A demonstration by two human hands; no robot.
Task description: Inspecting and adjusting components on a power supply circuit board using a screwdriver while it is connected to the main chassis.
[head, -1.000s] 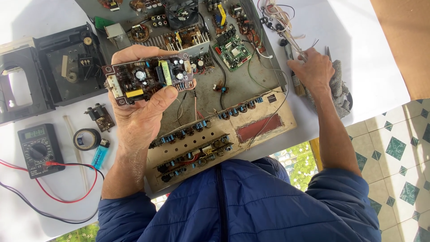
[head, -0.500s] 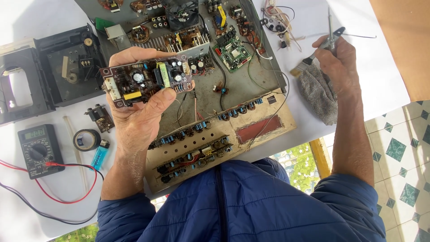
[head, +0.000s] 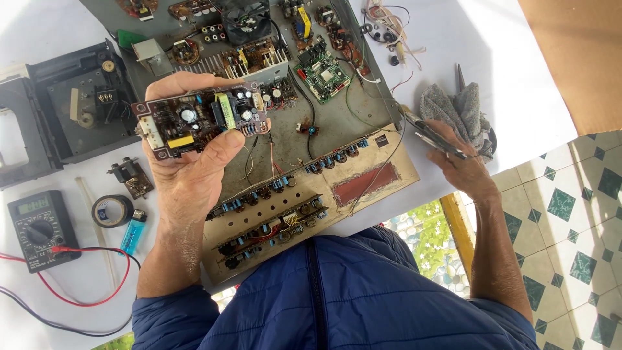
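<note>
The left hand [head: 194, 165] pinches a small brown circuit board [head: 201, 120] between thumb and fingers, holding it up above the opened amplifier chassis [head: 337, 149] on the white table [head: 512, 78]. The right hand [head: 463, 165] is closed around a pair of pliers [head: 431, 133], just beside a grey rag [head: 453, 110]

Bare white worktop [head: 505, 58] is lying open at two o'clock, beyond the grey rag [head: 453, 111]. The opened amplifier chassis [head: 311, 162] is filling the centre, while the multimeter [head: 40, 228], tape roll [head: 111, 210] and lighter [head: 133, 234] are crowding eight o'clock.
</note>
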